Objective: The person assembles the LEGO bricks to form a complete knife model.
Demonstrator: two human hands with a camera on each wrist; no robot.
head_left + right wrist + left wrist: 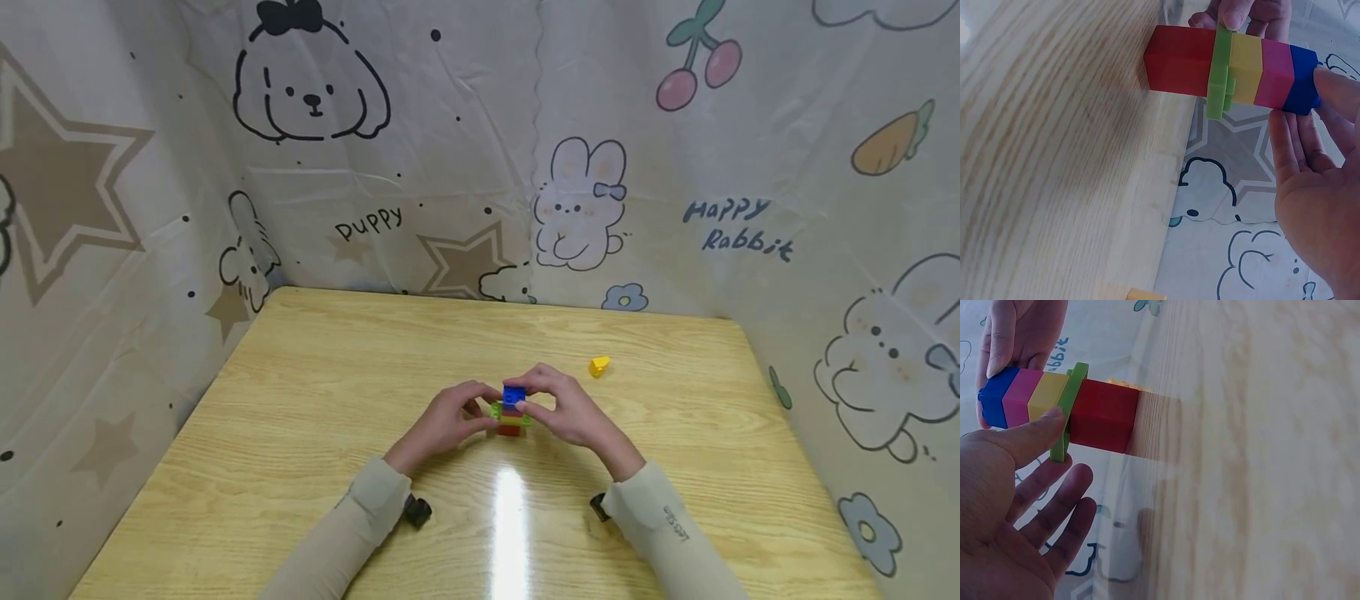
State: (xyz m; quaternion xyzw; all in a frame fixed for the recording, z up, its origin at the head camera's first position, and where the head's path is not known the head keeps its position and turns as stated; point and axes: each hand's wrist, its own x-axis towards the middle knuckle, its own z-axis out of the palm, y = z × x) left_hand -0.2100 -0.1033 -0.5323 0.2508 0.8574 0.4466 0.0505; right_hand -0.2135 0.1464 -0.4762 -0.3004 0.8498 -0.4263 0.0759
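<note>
A small tower of toy building blocks stands upright on the table, its red block at the bottom. Above the red come a thin green plate, a yellow block, a pink block and a blue block on top. My left hand pinches the tower around the green plate, its thumb across the yellow block and the lower fingers spread free. From the other side, my right hand holds the blue block between thumb and fingers.
A small yellow block lies farther back on the wooden table, to the right of the tower. Patterned cloth hangs behind the table and along both sides.
</note>
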